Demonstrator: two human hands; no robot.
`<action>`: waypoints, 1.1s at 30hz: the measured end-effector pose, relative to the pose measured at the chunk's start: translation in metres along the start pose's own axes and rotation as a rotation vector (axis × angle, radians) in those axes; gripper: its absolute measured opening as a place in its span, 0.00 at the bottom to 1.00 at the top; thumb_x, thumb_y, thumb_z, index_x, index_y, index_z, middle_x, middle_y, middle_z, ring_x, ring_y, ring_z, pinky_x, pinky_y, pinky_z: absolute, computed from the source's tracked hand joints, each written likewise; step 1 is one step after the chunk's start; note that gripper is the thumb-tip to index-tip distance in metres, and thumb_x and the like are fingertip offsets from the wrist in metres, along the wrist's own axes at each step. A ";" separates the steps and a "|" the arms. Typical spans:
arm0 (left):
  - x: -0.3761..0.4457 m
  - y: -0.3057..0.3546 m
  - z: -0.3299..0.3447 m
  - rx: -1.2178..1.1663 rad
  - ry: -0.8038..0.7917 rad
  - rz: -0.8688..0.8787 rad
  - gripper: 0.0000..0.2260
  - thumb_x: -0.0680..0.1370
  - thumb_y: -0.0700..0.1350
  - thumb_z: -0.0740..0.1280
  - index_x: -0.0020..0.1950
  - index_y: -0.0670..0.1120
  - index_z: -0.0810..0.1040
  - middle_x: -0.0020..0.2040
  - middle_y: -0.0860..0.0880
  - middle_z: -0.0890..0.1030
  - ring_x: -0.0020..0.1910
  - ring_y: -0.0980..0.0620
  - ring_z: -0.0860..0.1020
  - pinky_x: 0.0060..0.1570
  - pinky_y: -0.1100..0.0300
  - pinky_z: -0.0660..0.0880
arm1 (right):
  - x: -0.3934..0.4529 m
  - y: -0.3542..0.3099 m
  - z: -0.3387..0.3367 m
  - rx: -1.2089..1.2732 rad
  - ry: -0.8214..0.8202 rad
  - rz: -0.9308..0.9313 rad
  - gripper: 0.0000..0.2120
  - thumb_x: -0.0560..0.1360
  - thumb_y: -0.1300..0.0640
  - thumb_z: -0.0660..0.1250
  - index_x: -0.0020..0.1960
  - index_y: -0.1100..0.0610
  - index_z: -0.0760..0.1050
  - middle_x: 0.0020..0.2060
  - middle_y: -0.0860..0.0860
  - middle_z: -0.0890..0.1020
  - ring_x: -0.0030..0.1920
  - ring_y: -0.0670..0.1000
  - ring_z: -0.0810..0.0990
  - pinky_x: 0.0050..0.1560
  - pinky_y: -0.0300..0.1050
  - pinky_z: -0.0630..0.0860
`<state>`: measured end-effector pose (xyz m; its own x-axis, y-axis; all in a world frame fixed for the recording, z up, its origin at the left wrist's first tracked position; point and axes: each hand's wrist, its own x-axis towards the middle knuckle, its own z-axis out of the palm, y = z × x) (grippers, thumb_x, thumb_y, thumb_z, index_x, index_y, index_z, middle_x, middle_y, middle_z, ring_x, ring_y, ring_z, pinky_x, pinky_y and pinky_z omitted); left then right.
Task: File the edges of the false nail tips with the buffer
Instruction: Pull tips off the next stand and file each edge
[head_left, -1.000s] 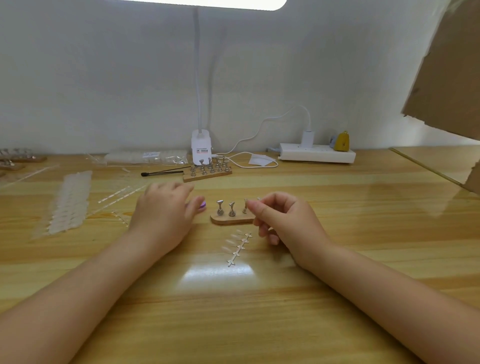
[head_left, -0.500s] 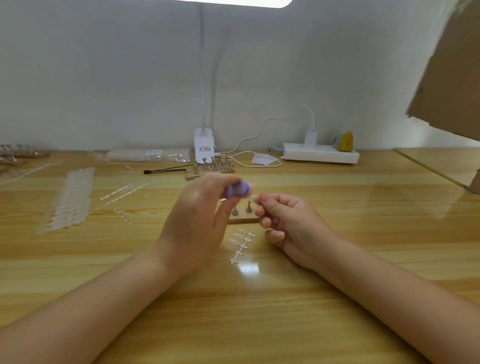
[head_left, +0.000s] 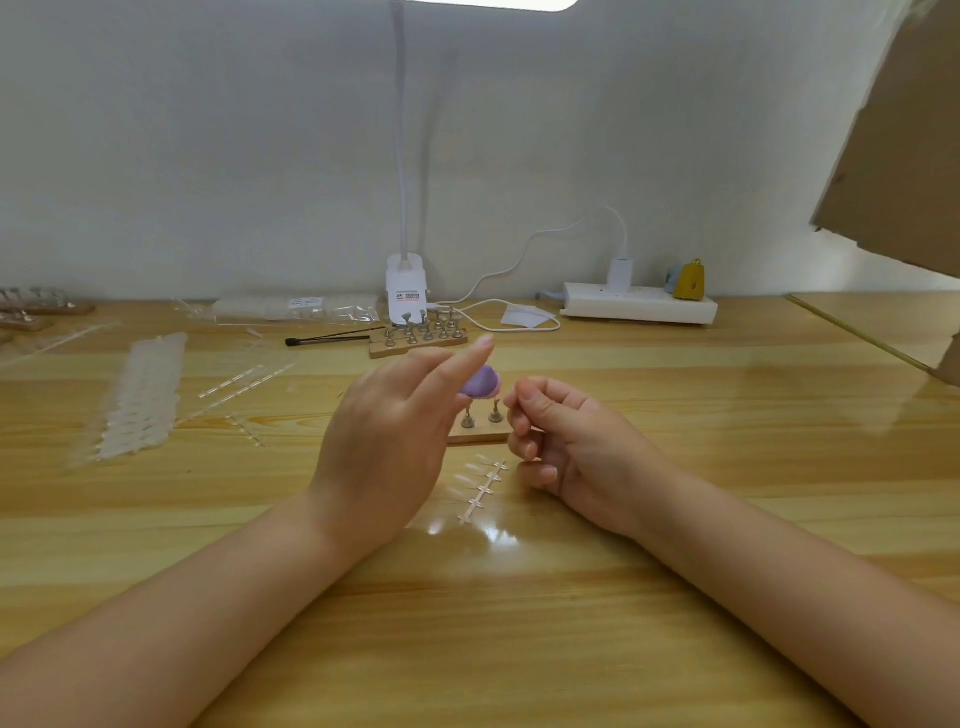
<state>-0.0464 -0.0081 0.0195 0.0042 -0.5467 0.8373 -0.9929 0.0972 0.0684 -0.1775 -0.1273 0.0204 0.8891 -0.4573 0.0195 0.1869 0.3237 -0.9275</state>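
Step in hand, by my reading: tool and workpiece brought together, filing not yet begun.

Left hand (head_left: 387, 441) is raised over the surface (head_left: 519, 623), holding the purple buffer (head_left: 480, 383) between thumb and fingers, with the index finger stretched out straight above it. Only the buffer's rounded end shows past the fingers.

Right hand (head_left: 566, 441) has its fingers curled, thumb and forefinger pressed together as if pinching something small. A nail tip there is likely, but it is too small to make out, so I cannot confirm it.

The buffer sits just beside the right fingertips, a narrow gap between them, above the small wooden stand (head_left: 480, 432) with its metal pegs.

A strip of clear nail tips (head_left: 483, 488) lies on the surface just below and between the two hands, untouched.

Next move calls for closing that gap and laying the buffer's face against the edge of the pinched piece, with short light strokes; the piece is tiny and could slip from the pinch.
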 end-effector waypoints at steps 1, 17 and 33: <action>0.000 -0.001 0.000 -0.029 0.011 -0.001 0.17 0.77 0.34 0.64 0.65 0.41 0.75 0.53 0.46 0.81 0.50 0.46 0.80 0.48 0.46 0.77 | 0.000 0.000 0.000 -0.008 0.009 0.001 0.07 0.71 0.54 0.66 0.42 0.58 0.76 0.29 0.48 0.73 0.27 0.44 0.69 0.22 0.33 0.63; 0.000 0.011 0.001 0.048 0.007 0.099 0.14 0.78 0.40 0.64 0.62 0.50 0.69 0.51 0.54 0.83 0.45 0.54 0.81 0.42 0.53 0.73 | 0.001 0.002 -0.001 -0.021 0.000 0.002 0.06 0.71 0.55 0.65 0.43 0.58 0.75 0.28 0.48 0.74 0.26 0.43 0.70 0.21 0.33 0.64; 0.001 0.013 0.000 0.141 0.056 0.185 0.20 0.72 0.34 0.72 0.57 0.50 0.69 0.49 0.50 0.84 0.36 0.48 0.82 0.32 0.53 0.75 | 0.000 0.000 0.000 -0.005 -0.001 0.009 0.08 0.69 0.55 0.66 0.32 0.55 0.78 0.28 0.49 0.72 0.27 0.44 0.70 0.21 0.34 0.63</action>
<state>-0.0592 -0.0071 0.0210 -0.1772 -0.4831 0.8575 -0.9840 0.0728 -0.1623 -0.1773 -0.1276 0.0204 0.8913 -0.4532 0.0114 0.1765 0.3236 -0.9296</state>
